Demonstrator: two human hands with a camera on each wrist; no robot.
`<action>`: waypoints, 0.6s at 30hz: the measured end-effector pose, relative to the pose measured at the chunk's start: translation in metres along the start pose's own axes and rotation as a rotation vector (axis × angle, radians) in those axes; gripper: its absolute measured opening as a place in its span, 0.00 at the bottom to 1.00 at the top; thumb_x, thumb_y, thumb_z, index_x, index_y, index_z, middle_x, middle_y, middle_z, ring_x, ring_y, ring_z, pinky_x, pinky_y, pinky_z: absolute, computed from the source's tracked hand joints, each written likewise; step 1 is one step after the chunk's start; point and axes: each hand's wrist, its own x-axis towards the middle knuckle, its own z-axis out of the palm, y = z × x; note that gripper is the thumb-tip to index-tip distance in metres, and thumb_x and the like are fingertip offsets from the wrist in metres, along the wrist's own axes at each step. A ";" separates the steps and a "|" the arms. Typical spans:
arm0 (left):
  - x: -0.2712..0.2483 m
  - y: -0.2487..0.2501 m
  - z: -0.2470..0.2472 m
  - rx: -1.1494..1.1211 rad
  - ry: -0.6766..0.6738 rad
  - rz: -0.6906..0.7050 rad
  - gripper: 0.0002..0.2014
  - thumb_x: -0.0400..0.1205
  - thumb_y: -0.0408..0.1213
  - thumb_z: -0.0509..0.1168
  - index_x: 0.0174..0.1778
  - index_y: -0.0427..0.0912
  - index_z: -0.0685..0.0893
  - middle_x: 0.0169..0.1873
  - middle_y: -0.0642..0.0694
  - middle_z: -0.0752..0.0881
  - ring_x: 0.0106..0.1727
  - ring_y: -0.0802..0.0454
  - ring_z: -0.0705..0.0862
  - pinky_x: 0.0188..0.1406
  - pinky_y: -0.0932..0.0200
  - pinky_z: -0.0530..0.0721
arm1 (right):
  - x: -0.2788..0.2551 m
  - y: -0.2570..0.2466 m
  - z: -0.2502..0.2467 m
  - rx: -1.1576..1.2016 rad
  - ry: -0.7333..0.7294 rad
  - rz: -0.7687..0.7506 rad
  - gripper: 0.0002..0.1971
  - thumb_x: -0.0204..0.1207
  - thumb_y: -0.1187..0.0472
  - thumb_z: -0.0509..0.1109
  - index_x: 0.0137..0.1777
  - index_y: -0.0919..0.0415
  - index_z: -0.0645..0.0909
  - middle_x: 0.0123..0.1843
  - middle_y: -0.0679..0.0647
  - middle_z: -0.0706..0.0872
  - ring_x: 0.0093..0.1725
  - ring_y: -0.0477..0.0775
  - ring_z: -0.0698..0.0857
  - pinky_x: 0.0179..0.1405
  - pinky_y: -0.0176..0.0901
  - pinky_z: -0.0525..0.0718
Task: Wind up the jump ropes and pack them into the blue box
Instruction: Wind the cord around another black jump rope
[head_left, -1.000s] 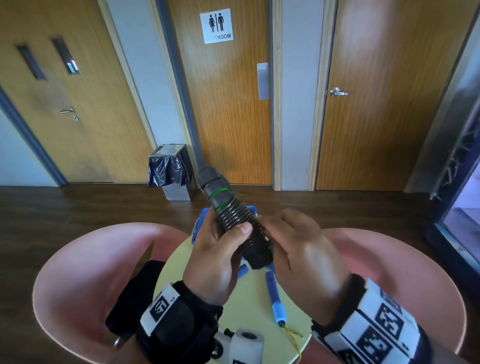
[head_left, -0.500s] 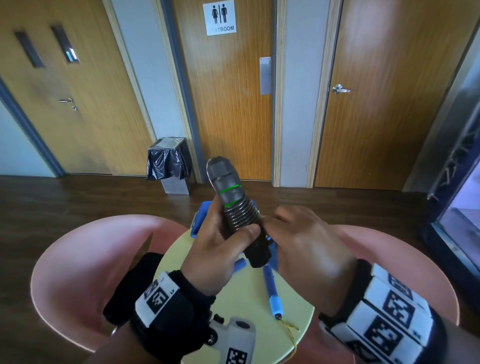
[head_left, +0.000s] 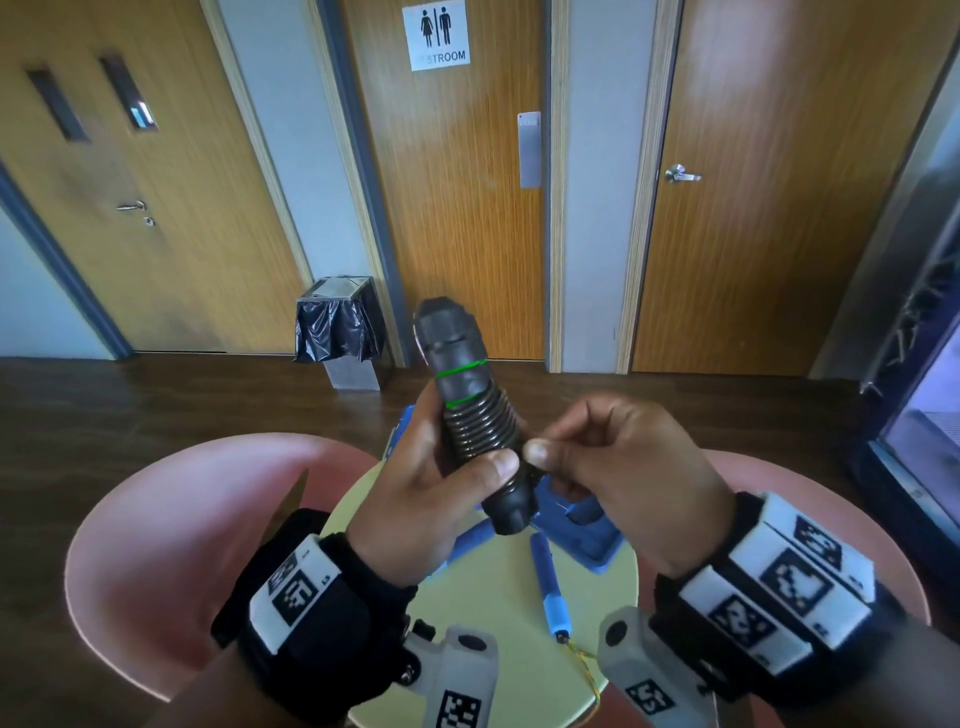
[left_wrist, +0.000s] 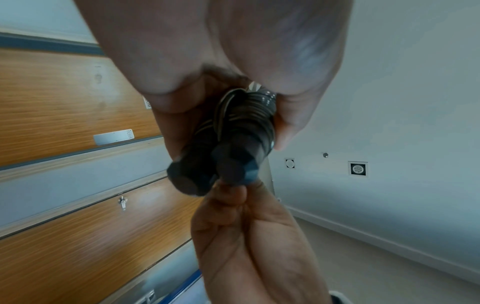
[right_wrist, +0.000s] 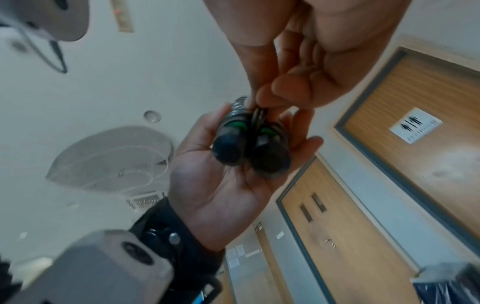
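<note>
The left hand (head_left: 431, 499) grips the wound black rope (head_left: 475, 415); the right hand (head_left: 618, 478) pinches its cord. The door sign (head_left: 439, 35) reads "STROOM", its first letters washed out.

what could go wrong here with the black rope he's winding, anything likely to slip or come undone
The cord end is only pinched by the right hand fingertips; if it slips, the coils on the black handles may spring loose. The left hand holds both handles together, so one could slide out. The blue box sits hidden beneath the hands.
</note>
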 end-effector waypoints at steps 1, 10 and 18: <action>0.001 0.001 0.000 0.007 0.010 0.009 0.16 0.71 0.38 0.70 0.55 0.53 0.83 0.50 0.38 0.83 0.51 0.42 0.81 0.48 0.49 0.82 | -0.001 0.002 0.002 0.016 0.004 -0.014 0.09 0.73 0.65 0.78 0.35 0.61 0.81 0.25 0.50 0.85 0.24 0.42 0.81 0.27 0.35 0.80; 0.003 -0.003 0.004 -0.121 0.014 -0.027 0.19 0.70 0.37 0.69 0.57 0.44 0.81 0.48 0.43 0.87 0.50 0.45 0.85 0.46 0.51 0.85 | -0.011 0.006 0.003 -0.454 -0.072 -0.383 0.16 0.86 0.53 0.58 0.36 0.35 0.72 0.33 0.39 0.81 0.36 0.41 0.80 0.33 0.31 0.73; 0.004 -0.007 0.008 -0.182 0.008 -0.127 0.26 0.70 0.38 0.70 0.64 0.36 0.74 0.46 0.39 0.82 0.48 0.44 0.84 0.44 0.53 0.85 | 0.005 0.019 0.004 -0.406 -0.078 -0.439 0.12 0.83 0.54 0.56 0.38 0.54 0.69 0.31 0.52 0.81 0.33 0.53 0.81 0.34 0.57 0.78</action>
